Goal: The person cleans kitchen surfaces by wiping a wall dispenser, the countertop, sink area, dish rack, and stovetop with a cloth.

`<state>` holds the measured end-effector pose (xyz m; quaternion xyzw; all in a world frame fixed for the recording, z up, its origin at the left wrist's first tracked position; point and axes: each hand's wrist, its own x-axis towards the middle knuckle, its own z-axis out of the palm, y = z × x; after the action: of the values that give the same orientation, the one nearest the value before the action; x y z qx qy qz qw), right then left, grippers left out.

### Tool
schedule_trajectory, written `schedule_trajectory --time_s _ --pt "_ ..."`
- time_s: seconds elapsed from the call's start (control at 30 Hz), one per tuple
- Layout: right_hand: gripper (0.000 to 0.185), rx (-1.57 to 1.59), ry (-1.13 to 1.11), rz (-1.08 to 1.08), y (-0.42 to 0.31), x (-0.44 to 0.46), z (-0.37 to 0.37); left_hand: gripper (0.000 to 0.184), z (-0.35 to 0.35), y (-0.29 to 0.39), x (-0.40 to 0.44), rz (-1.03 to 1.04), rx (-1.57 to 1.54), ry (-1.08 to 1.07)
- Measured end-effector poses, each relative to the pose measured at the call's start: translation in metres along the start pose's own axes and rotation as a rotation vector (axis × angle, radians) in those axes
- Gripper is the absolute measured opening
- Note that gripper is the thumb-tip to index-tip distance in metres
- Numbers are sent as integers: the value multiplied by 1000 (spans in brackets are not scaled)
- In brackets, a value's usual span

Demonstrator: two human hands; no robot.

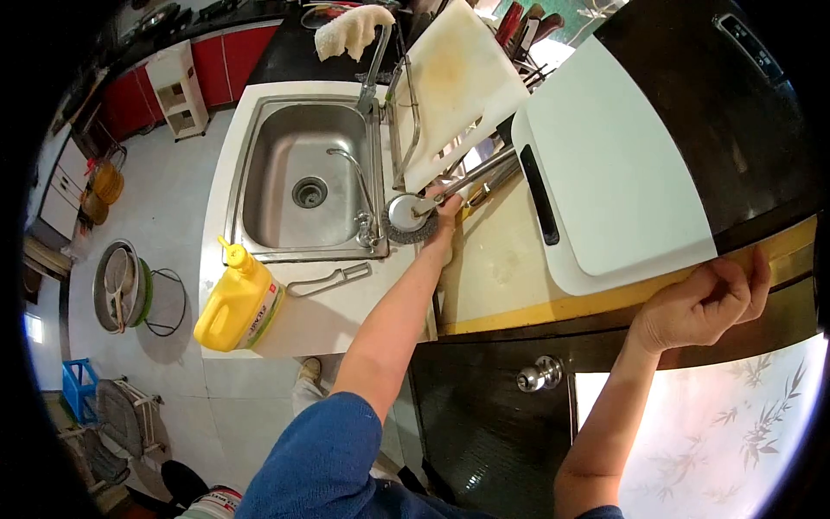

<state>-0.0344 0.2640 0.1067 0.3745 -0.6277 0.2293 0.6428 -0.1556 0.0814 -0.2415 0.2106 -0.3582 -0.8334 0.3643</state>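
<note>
My left hand [446, 210] is at the right rim of the steel sink [303, 156], with its fingers around the neck of a long-handled steel-wool scrubber [407, 213]. The scrubber's round white head has dark wire mesh below it, and its metal handle slants up to the right. Part of my fingers is hidden behind the handle. My right hand [702, 303] is at the yellow counter edge, just below the white-lidded appliance [605, 164]. Its fingers are loosely bent and apart, and I see nothing held in them.
A yellow jug [242, 298] and metal tongs [330, 279] are on the near counter. A white cutting board [454, 82] leans in a rack behind the tap [370, 73], near knives [529, 30]. Below the counter is a door knob [540, 374]. A basin [121, 285] stands lower left.
</note>
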Motion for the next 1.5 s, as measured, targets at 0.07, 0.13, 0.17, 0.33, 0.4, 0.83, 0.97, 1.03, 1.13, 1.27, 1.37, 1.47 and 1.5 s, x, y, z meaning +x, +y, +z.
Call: schedule_trajectory --time_s 0.07,0.13,0.17,0.33,0.4,0.83,0.97,1.03,1.13,1.27,1.37,1.47,1.5 --pt "8 -17 -3 5 -4 1 0 11 27 40 1 311 140 27" --pt "8 -35 -11 8 -4 2 0 10 48 82 -5 22 32 -138" --pt "8 -30 -9 15 -3 1 0 10 51 85 -4 20 27 -136" --pt "8 -34 -8 15 -2 1 -1 14 37 60 -4 136 134 -33" --pt "9 -18 4 21 -2 0 0 17 33 54 -7 -72 -30 -40" --pt "8 -11 31 47 -4 -1 2 20 43 94 -30 39 94 -75" --pt "8 -18 31 34 -1 -2 1 24 11 1 10 57 349 62" --pt "9 -64 24 5 -2 -1 0 23 23 31 -13 34 186 106" --pt "9 -123 15 -12 -4 0 1 20 44 64 -22 118 113 96" --pt "8 14 6 63 -5 -1 0 19 65 98 -17 147 90 -39" --pt "8 -41 20 23 -2 1 1 18 42 84 -27 208 203 -26" --pt "9 -93 17 -37 0 1 -1 15 0 11 -13 307 334 23" --pt "10 -92 4 -52 0 1 -2 13 -14 -3 -12 228 356 35"
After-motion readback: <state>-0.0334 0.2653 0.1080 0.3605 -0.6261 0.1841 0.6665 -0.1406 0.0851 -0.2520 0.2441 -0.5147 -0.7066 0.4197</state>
